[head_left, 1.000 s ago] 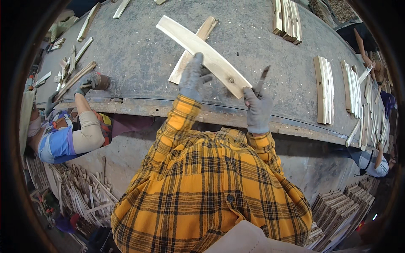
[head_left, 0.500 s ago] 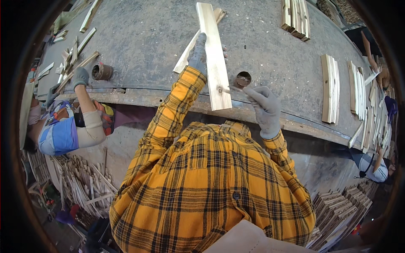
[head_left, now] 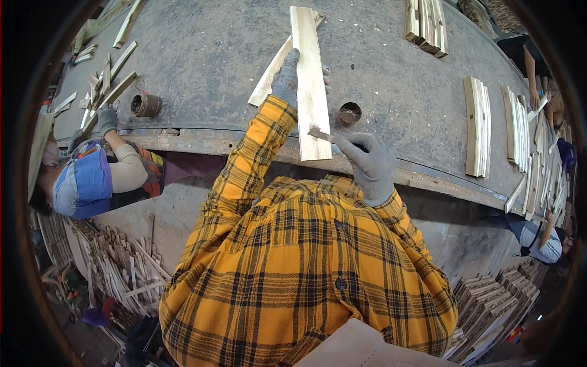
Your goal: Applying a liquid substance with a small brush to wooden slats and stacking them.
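Note:
My left hand, in a grey glove, is closed round a pale wooden board that points away from me, its fingertips showing past the right edge. My gloved right hand grips a small putty knife. The blade lies against the near end of the board, where a knot showed. Just beyond that hand, a small round can with brown stuff inside stands on the table. A second board lies slantwise beneath the held one.
The grey worktable has a raised front edge. Board stacks stand at the right, another at the far right. At left, a co-worker's gloved hand is near loose strips and another can. Wood piles fill the floor behind.
My right hand has moved left from beside the can, bringing the putty knife's blade onto the board over the knot. The left hand still holds the board, nearly unmoved.

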{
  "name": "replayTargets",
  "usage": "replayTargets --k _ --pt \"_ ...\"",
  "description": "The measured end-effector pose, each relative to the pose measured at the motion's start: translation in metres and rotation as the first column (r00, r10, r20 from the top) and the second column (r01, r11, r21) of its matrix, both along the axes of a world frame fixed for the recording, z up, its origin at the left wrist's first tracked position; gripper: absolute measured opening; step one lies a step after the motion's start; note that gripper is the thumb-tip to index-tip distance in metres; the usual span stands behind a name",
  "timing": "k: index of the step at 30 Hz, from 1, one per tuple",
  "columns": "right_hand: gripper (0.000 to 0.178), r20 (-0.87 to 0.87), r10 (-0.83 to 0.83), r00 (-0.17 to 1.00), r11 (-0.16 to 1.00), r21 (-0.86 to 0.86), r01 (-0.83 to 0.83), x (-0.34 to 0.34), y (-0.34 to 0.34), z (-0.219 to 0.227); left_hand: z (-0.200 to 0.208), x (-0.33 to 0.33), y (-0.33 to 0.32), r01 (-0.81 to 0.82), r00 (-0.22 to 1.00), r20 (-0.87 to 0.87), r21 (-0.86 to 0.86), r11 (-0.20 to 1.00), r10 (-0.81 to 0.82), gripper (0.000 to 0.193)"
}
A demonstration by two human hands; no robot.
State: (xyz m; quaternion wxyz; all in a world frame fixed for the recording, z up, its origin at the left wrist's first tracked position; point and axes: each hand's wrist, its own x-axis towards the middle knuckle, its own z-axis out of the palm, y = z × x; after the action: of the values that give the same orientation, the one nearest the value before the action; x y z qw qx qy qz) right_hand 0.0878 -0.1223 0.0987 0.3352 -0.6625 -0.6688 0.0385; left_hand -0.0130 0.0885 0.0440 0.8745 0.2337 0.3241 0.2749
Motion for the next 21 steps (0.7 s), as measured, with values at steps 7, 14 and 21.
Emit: replayTargets --k 7,14,21 --pt "0.034 -0.229 0.010 0.973 1.000 0.006 -0.009 0.002 0.001 0.000 0.011 0.002 -0.005 0.009 0.999 -0.049 0.020 1.000 -0.008 0.068" --pt "0.033 0.044 0.008 0.999 0.999 -0.039 -0.006 -0.005 -0.004 0.007 0.008 -0.001 -0.002 0.014 0.999 -0.032 0.021 1.000 -0.013 0.066" --pt "0.036 -0.193 -0.036 0.981 0.999 -0.005 0.036 -0.003 0.003 0.000 0.009 -0.001 -0.002 0.004 0.999 -0.042 0.031 1.000 -0.002 0.068"
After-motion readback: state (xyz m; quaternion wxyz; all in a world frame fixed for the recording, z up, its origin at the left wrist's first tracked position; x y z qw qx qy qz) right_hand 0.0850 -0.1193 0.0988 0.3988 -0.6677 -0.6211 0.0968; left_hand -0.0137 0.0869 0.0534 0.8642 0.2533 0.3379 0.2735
